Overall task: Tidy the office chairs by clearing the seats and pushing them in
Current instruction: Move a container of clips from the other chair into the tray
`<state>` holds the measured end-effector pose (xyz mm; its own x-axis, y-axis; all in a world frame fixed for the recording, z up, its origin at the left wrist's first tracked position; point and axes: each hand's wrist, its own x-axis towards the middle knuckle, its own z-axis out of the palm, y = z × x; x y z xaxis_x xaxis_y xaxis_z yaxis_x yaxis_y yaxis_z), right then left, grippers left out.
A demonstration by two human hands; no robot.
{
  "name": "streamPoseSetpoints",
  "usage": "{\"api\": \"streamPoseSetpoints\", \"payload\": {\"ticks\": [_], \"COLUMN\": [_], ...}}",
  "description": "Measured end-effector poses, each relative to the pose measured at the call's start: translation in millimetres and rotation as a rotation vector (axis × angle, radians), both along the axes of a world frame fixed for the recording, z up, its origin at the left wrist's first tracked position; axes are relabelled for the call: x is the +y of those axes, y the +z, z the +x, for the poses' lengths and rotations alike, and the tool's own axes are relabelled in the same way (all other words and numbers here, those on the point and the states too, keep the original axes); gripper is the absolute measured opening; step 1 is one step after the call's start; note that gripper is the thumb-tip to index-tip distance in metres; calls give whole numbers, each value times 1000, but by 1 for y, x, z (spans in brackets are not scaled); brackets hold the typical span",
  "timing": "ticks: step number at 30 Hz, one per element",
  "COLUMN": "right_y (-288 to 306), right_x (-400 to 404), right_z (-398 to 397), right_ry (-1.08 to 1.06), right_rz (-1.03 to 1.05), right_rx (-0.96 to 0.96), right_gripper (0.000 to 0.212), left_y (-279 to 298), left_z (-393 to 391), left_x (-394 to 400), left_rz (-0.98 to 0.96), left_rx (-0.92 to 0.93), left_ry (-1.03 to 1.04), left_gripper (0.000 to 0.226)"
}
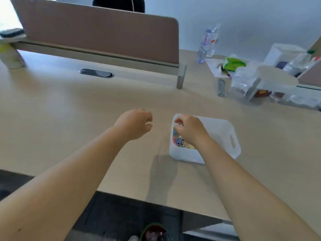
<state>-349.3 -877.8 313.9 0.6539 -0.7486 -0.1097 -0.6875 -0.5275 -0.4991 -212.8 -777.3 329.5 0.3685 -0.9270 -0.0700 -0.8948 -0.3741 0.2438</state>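
Bin (224, 134) on desk (69, 119) | your right hand (189, 129) curled over its rim, grip unclear | left hand (135, 124) loosely fisted, empty

Beige desk (69, 105), brown divider panel (97, 35), white wall (243, 18), dark floor (121, 214).

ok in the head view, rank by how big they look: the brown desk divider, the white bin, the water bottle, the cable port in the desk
1. brown desk divider, by far the largest
2. white bin
3. water bottle and cable port: similar in apparent size, and the bottle stands farther off, so I won't rank them
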Motion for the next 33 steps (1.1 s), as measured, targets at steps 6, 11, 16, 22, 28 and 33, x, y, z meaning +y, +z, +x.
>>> {"api": "streamPoseSetpoints", "payload": {"ticks": [6,11,16,22,28,33], "right_y": [16,25,30,17,-22,-68], "right_x": [102,221,339,469,594,675], "right_z": [72,124,154,189,224,245], "right_ry": [392,701,928,1080,1155,1246], "right_rz": [-45,-23,19,11,25,55], "right_rx": [-14,-17,-17,36,104,225], "right_gripper": [32,32,33,29,29,17], "left_y": [12,18,16,-3,-40,-87], "left_z": [27,33,23,22,34,43], "left_x": [158,312,450,577,701,771], "left_rz": [-18,-10,-60,-109,-84,-6], "left_rx": [8,31,26,59,149,303], "left_ry": [392,747,1046,1236,1373,1473], "left_gripper": [33,33,26,24,24,35]}}
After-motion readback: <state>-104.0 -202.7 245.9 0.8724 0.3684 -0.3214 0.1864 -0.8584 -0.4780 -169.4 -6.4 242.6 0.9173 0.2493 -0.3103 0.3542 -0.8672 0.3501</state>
